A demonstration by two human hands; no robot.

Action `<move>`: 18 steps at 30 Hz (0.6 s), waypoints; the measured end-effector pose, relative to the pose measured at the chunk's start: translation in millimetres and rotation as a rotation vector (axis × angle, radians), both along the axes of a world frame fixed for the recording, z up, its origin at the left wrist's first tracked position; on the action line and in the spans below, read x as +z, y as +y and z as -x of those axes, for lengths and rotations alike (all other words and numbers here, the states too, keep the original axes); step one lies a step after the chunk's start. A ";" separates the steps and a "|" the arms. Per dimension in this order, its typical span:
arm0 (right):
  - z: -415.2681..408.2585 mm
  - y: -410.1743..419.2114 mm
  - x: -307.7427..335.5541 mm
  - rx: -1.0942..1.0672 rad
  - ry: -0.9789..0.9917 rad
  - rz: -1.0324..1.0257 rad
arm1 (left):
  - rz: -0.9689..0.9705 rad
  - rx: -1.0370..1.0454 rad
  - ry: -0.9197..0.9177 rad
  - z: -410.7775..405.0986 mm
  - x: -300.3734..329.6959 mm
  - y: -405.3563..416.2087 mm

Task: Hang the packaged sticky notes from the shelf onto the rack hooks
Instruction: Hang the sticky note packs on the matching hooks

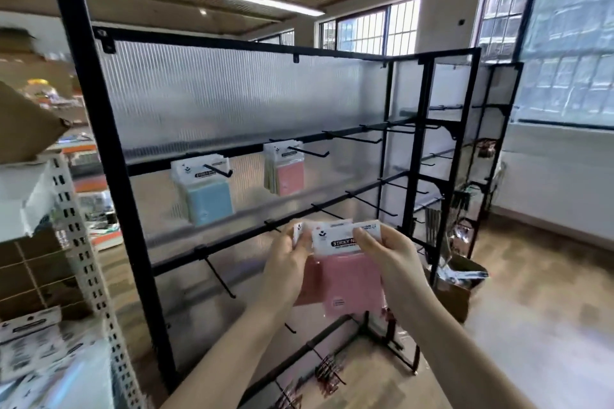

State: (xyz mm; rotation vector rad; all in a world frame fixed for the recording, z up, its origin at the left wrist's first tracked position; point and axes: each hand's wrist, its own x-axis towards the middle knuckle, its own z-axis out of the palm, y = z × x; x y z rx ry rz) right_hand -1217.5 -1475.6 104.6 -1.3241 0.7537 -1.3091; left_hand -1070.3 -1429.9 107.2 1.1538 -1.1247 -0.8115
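Hands (335, 262) curled around pink packs (349, 279)

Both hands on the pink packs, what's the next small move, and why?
Probably lift the pink sticky-note packs toward the hook with pink packs on the upper rail. Both the left hand and right hand hold the header cards in front of the rack; none is on a hook yet, and that colour hangs there.

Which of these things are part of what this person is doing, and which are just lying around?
Part of the job:
- pink sticky-note packs held in left hand and right hand
- black rack
- hung blue pack
- hung pink pack

Lying about:
- cardboard box
- white shelf upright
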 end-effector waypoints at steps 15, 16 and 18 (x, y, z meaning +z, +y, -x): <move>-26.5 -144.2 35.0 0.030 -0.052 0.120 | 0.116 -0.097 0.138 3.1 20.6 -134.9; -27.9 -150.1 36.3 0.036 -0.049 0.133 | 0.142 -0.090 0.101 3.7 22.4 -138.4; -31.5 -159.1 38.7 0.057 -0.043 0.164 | 0.194 -0.011 0.039 5.1 27.4 -144.5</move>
